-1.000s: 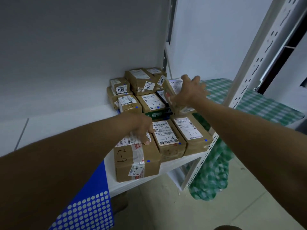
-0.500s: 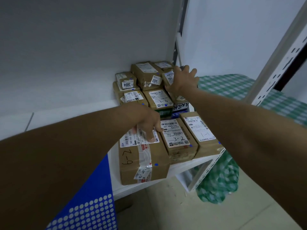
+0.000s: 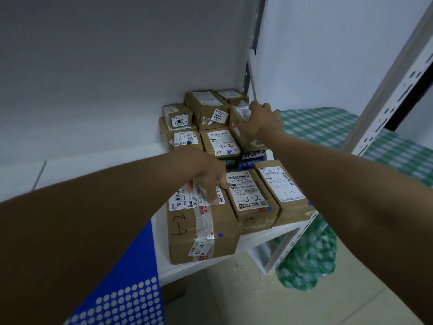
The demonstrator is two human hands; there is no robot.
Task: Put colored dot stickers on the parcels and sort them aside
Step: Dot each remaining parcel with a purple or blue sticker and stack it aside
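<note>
White shelf in corner, brown parcels packed on it | left hand presses fingers on label of front 6-2 parcel, blue dot on it | right hand grips tilted parcel at back right

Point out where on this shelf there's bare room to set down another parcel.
Free: the white shelf left of the stacked parcels, running to the back wall. Crowded: the right corner, boxes packed edge to edge from the 6-2 box to the 1-1 box, both hands among them.
</note>
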